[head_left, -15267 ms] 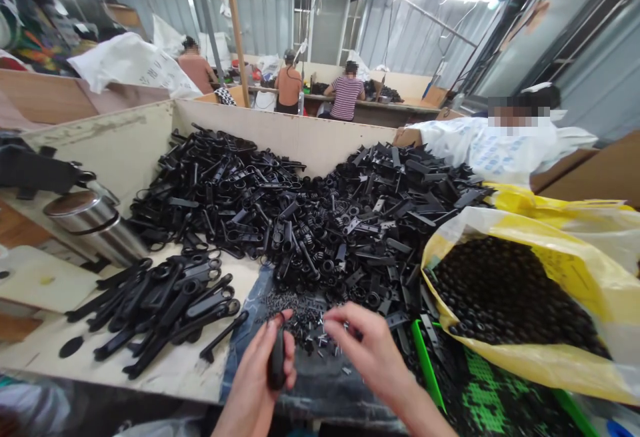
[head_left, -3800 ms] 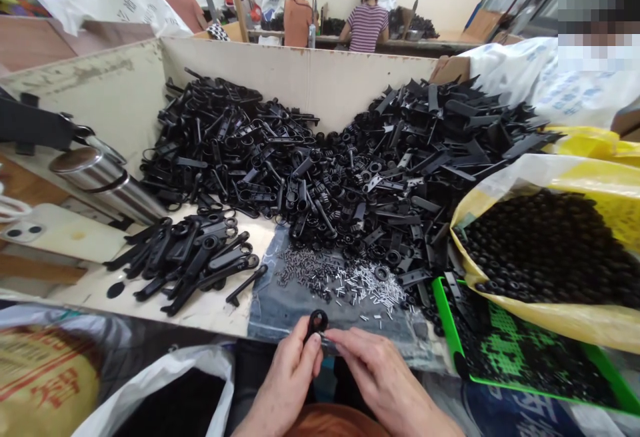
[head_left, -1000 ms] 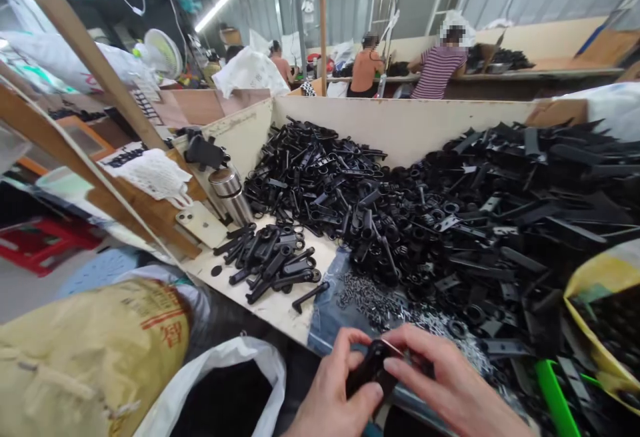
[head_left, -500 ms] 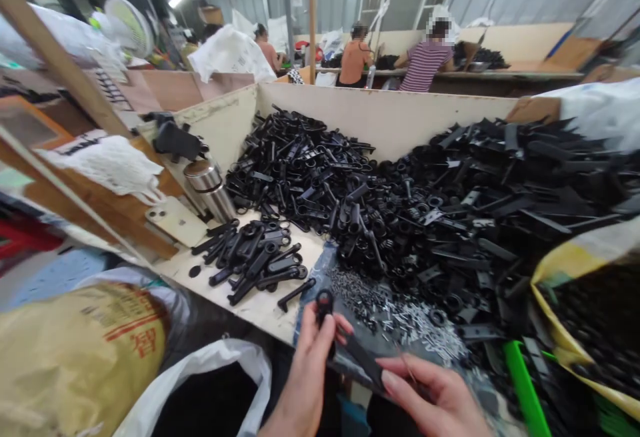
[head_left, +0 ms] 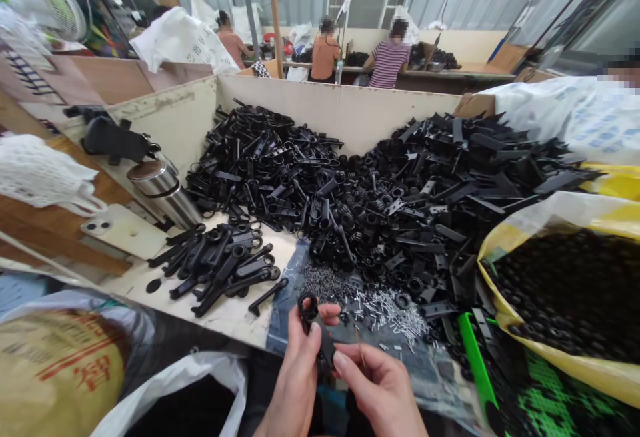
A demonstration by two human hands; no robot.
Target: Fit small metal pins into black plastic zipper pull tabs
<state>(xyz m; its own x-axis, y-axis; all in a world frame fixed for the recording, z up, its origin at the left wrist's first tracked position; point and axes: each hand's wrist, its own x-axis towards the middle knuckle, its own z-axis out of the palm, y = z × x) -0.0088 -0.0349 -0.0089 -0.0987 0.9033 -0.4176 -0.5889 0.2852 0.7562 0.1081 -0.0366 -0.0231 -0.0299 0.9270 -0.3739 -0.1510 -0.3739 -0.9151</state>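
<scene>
My left hand (head_left: 297, 370) is closed round a black plastic handle piece (head_left: 315, 330) with a ring at its top end, held upright at the table's near edge. My right hand (head_left: 377, 383) pinches the lower end of the same piece, and a thin pin sticks up between its fingers. Just beyond lie small metal pins (head_left: 385, 307) scattered on a dark cloth. A small group of assembled black handles (head_left: 220, 267) lies to the left on the white tabletop.
A big heap of black plastic parts (head_left: 380, 183) fills the boxed table. A yellow bag of small black pieces (head_left: 565, 283) and a green crate (head_left: 475, 363) sit right. A steel flask (head_left: 163, 190), a phone (head_left: 120, 230) and sacks (head_left: 60, 363) are left. Other people work behind.
My hands have come together again on the black piece, the right one moving up to its lower end. The view has swung back to the right.
</scene>
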